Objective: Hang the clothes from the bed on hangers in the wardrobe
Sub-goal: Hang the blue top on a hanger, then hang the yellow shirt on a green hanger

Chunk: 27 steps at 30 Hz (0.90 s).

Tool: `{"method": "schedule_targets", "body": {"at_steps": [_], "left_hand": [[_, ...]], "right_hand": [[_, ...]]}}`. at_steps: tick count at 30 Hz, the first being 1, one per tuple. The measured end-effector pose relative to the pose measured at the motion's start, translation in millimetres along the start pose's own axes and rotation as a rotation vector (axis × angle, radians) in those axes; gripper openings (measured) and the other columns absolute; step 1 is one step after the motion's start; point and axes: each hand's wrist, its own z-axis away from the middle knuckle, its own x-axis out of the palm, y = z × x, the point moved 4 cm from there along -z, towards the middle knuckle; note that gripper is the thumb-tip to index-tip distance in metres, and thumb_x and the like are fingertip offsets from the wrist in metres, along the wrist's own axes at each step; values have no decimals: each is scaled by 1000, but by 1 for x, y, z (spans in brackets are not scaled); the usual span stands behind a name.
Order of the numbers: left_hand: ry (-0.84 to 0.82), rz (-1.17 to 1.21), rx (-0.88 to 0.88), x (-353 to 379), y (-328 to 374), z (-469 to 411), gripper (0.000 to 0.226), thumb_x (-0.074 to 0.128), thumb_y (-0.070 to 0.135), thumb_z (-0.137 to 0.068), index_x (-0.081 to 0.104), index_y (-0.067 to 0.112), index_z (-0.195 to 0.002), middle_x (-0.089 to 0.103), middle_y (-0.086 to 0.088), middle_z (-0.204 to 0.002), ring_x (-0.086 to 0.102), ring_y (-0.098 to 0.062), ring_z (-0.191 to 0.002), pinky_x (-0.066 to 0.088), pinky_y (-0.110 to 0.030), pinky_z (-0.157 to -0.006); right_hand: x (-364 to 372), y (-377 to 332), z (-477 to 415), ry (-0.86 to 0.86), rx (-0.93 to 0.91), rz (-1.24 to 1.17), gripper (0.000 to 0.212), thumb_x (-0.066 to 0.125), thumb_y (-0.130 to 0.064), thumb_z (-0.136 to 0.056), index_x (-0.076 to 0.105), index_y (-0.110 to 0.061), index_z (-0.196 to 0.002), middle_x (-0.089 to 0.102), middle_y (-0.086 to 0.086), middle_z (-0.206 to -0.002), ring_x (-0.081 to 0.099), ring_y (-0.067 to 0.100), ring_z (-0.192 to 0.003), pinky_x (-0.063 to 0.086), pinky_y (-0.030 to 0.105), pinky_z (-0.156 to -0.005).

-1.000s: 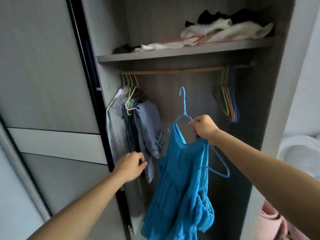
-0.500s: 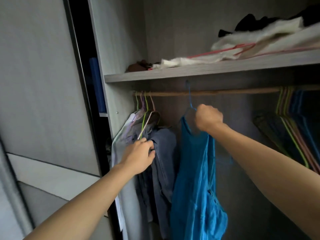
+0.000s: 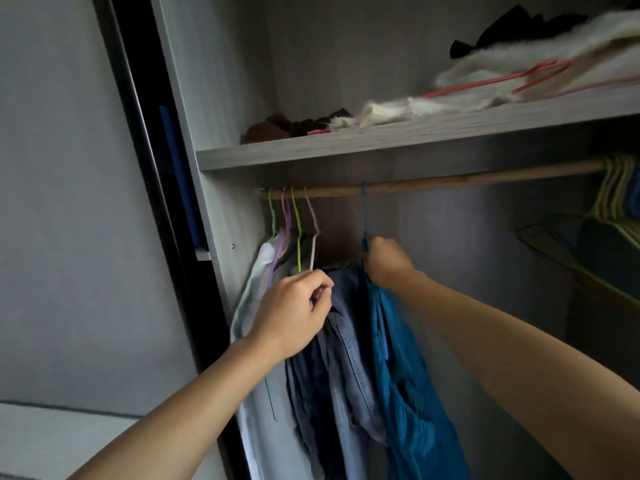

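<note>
dress (image 3: 405,375): on hanger (image 3: 364,216), hook over rail (image 3: 450,181), just right of hung clothes (image 3: 343,341).
right hand (image 3: 384,259): grip closed round hanger neck, likely steadying it while the hook seated.
left hand (image 3: 294,313): fingers curled against hung clothes, probably holding them aside for room; a pinch on cloth could not be told.
spare hangers (image 3: 616,209): far right on rail.

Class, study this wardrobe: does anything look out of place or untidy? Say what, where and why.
Yes: on the shelf above the rail, crumpled white clothes lie in a loose heap with a pink hanger lying among them, while spare hangers hang from the rail.
</note>
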Motion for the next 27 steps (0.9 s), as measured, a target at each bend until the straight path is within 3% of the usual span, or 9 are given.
{"method": "schedule_targets", "body": {"at_steps": [3, 5, 9, 15, 22, 27], "left_hand": [[29, -5, 68, -6, -6, -17, 12, 56, 24, -88, 66, 19, -91, 64, 9, -74, 57, -9, -64, 42, -30, -69], [34, -20, 92, -1, -2, -34, 8, 58, 22, -88, 65, 21, -92, 62, 9, -74, 57, -13, -67, 43, -33, -65], [-42, -6, 187, 31, 32, -72, 10, 56, 28, -90, 63, 22, -93, 60, 7, -84, 59, -22, -77, 48, -35, -65], [-244, -102, 283, 105, 91, -110, 20, 50, 35, -92, 60, 19, -97, 64, 0, -99, 60, -27, -94, 46, -34, -72], [-420, -250, 295, 173, 131, -129, 28, 49, 34, -92, 61, 18, -113, 64, -9, -117, 60, -31, -106, 48, -35, -81], [-502, -302, 286, 207, 145, -128, 30, 46, 35, -95, 60, 19, -115, 62, -8, -122, 58, -30, -111, 47, -33, -82]], "right_hand": [[2, 6, 4, 50, -26, -4, 30, 47, -36, -96, 60, -14, -111, 67, 18, -104, 62, 39, -94, 53, 42, -77], [-11, 24, 10, 102, -19, 105, 34, 46, -41, -97, 61, -18, -116, 68, 13, -106, 63, 37, -97, 53, 40, -78], [-65, 82, 33, 255, 53, 333, 37, 46, -40, -97, 56, -23, -128, 63, 4, -118, 61, 29, -101, 51, 37, -80], [-158, 166, 78, 383, 194, 646, 26, 53, -32, -92, 61, -13, -108, 57, 9, -109, 56, 32, -106, 41, 35, -65], [-191, 242, 109, 260, 369, 802, 36, 54, -22, -90, 52, -16, -125, 52, 8, -117, 52, 29, -110, 45, 38, -72], [-183, 276, 101, 189, 288, 886, 34, 51, -15, -92, 51, -13, -126, 57, 7, -116, 58, 28, -105, 42, 35, -67]]}}
